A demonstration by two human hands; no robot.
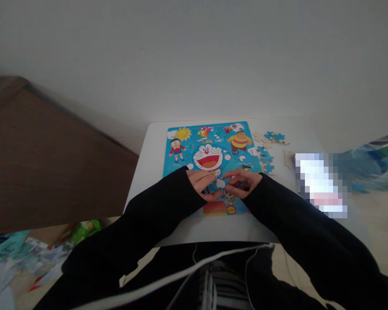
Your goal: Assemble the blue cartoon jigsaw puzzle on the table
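A blue cartoon jigsaw puzzle (183, 148) lies on the white table, with a wide-mouthed cat face (208, 156) at its middle. My left hand (204, 183) rests over the lower middle of the puzzle, its thumb apart from the fingers. Facing it from the right, my right hand (242, 181) has curved fingers, with a gap between thumb and forefinger. Between the fingertips of both hands a white patch (220, 184) shows on the puzzle. I see no piece held in either hand. The palms hide part of the picture beneath.
Loose jigsaw pieces (274, 137) lie right of the puzzle, some blue, some with pale backs. A blurred-out bright device (320, 181) lies farther right on the white table (148, 146). A brown wooden panel (67, 163) stands at left, above bags (84, 231) on the floor.
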